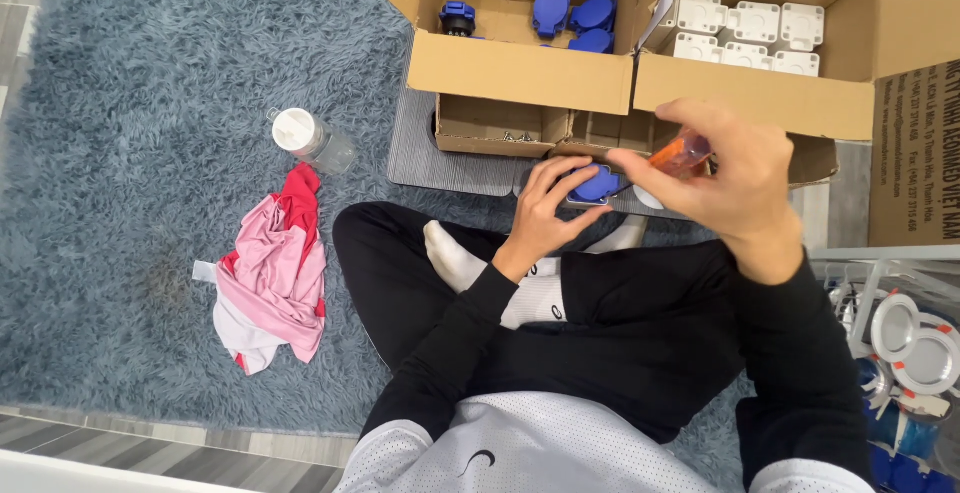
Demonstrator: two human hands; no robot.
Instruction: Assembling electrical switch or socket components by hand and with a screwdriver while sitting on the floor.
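Shaggy blue-grey carpet (150, 153) underfoot: left hand (545, 208) steadies one blue plastic socket cover (597, 185), right hand (725, 178) pinches an orange-handled screwdriver (680, 153); boxed blue caps (575, 15) and white housings (750, 33) remain unassembled.

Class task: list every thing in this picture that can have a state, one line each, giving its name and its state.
left hand, grips the blue part
right hand, pinches the orange-handled tool
cardboard boxes, flaps open, parts inside
clear bottle, lying capped on the rug
pink cloth, crumpled
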